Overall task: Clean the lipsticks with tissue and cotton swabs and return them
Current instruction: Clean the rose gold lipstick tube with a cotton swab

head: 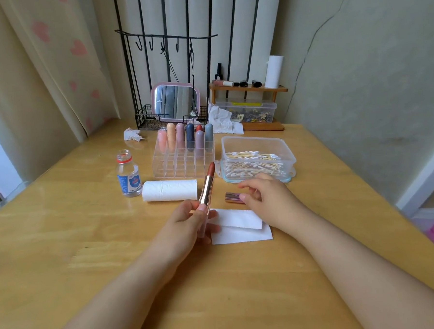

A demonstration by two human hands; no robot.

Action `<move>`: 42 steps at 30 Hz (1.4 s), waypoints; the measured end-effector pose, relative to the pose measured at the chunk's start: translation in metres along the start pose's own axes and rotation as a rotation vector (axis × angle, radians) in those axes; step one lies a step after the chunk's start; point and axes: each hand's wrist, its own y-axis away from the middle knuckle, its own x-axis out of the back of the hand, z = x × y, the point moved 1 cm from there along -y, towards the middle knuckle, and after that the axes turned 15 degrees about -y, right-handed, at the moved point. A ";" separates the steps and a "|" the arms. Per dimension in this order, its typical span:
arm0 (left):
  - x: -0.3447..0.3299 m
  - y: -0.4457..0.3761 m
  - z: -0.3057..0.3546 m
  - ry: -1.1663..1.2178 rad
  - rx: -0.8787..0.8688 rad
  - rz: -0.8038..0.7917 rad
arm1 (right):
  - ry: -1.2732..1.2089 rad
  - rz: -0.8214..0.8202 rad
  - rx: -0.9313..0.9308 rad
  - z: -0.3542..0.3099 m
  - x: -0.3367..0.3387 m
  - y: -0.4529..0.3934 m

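Left hand grips an uncapped rose-gold metal lipstick by its base, tilted, brick-red bullet up; the clear lower end blurs into the fingers. Right hand hovers with loosely bent fingers just over the shiny purple metallic cap lying on the pale wooden table; contact hard to judge, cap's right end hidden. Folded white tissue sheets lie near, between the hands. Farther off: soft white tissue roll, clear acrylic grid organiser holding pastel capsule-shaped lipsticks, clear plastic tub of wooden-stemmed cotton swabs.
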 end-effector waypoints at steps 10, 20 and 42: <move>0.003 0.001 -0.001 -0.057 -0.056 -0.010 | -0.045 0.059 -0.029 -0.007 -0.001 -0.012; 0.004 0.018 0.019 -0.013 -0.285 0.014 | -0.689 0.129 0.087 -0.034 0.046 0.034; -0.006 0.036 0.035 0.179 -0.235 -0.099 | -0.922 -0.114 0.075 -0.058 -0.002 0.054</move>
